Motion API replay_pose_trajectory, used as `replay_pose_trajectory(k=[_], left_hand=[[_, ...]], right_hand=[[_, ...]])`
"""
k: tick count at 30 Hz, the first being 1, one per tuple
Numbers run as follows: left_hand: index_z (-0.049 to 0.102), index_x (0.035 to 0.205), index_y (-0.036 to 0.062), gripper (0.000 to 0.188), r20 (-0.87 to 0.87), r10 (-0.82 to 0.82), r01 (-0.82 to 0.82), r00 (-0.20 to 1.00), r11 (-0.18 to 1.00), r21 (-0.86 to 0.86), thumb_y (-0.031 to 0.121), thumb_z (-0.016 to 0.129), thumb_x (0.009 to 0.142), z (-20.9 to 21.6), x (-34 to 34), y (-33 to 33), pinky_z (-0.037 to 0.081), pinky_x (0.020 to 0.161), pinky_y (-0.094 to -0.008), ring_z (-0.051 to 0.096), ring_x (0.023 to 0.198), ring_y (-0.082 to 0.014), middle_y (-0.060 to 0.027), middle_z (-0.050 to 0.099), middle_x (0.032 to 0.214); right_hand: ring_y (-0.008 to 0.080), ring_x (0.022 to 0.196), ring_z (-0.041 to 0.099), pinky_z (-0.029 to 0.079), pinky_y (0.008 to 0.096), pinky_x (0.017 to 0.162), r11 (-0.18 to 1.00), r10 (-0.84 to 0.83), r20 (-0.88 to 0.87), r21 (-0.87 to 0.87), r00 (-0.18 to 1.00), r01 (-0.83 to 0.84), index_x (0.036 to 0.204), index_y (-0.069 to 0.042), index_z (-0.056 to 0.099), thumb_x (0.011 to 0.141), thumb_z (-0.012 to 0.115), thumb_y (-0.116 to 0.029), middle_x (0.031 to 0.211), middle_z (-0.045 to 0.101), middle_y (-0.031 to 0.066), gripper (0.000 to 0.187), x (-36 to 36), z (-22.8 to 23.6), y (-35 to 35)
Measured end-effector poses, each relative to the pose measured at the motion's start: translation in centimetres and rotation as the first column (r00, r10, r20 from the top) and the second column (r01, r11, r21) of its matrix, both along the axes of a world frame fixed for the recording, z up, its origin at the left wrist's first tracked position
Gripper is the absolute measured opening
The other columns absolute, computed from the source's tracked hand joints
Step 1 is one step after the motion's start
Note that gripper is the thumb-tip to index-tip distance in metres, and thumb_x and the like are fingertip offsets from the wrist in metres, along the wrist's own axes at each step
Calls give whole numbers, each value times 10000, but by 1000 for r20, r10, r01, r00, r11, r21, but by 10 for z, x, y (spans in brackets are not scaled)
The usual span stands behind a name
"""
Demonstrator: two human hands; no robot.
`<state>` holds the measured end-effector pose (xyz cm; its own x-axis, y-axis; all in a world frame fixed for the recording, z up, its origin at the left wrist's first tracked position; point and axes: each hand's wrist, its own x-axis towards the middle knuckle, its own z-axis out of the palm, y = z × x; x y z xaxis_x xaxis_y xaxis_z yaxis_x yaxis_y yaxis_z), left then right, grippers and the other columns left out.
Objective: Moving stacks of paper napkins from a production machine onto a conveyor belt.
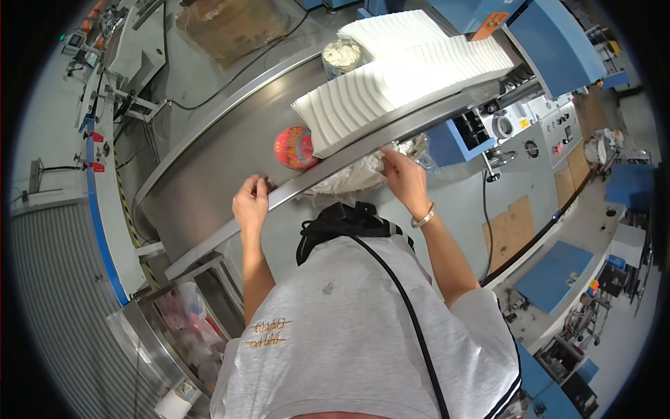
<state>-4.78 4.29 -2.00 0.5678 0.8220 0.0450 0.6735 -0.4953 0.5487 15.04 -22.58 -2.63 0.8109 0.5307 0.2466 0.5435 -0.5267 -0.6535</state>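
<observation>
My left hand (251,202) is closed, its curled fingers at the near rim of a long metal trough (202,164); whatever they hold, if anything, is hidden. My right hand (407,183) is bent into a pinch beside the same rim, its fingertips over a clear plastic bag (356,174) below the trough; I cannot make out anything between them. Between my hands, a round pink-red patterned thing (294,148) sits in the trough. It touches or nearly touches the end of a long row of white folded sheets (356,105). Behind that row stands a round container of whitish pieces (342,56).
Blue machine housings (555,45) and a grey control panel (551,133) stand to the right. At the lower left is a metal bin (164,342) with plastic bags inside. A brown cardboard box (227,28) lies on the floor beyond the trough. A black cable (401,300) hangs over my shirt.
</observation>
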Motion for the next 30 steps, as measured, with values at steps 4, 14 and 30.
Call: replay_pose_trajectory(k=[4, 14, 30], left_hand=[[683, 1035, 74, 254, 26, 27, -28, 999, 999, 27, 257, 625, 869, 1, 1, -2, 513, 718, -325, 678, 744, -240, -122, 700, 818], [683, 1046, 78, 263, 3, 75, -75, 997, 997, 21, 260, 630, 864, 1, 0, -2, 514, 721, -327, 678, 752, -220, -123, 699, 818], [680, 1020, 63, 258, 26, 79, -80, 996, 997, 6, 251, 630, 851, 5, 5, -6, 515, 715, -343, 688, 776, -250, -152, 693, 836]], right_hand=[[236, 720, 666, 529, 305, 634, 983, 131, -168, 146, 977, -107, 1201, -91, 584, 867, 596, -75, 894, 681, 112, 335, 0, -2, -11], [215, 706, 659, 529, 311, 658, 972, 234, 132, -8, 963, -235, 1194, -115, 578, 857, 569, -47, 951, 678, 91, 344, 15, -7, -15], [314, 784, 639, 513, 388, 661, 981, 165, -225, 136, 960, -137, 979, -88, 626, 837, 532, -64, 925, 654, 106, 172, 13, 3, -11]])
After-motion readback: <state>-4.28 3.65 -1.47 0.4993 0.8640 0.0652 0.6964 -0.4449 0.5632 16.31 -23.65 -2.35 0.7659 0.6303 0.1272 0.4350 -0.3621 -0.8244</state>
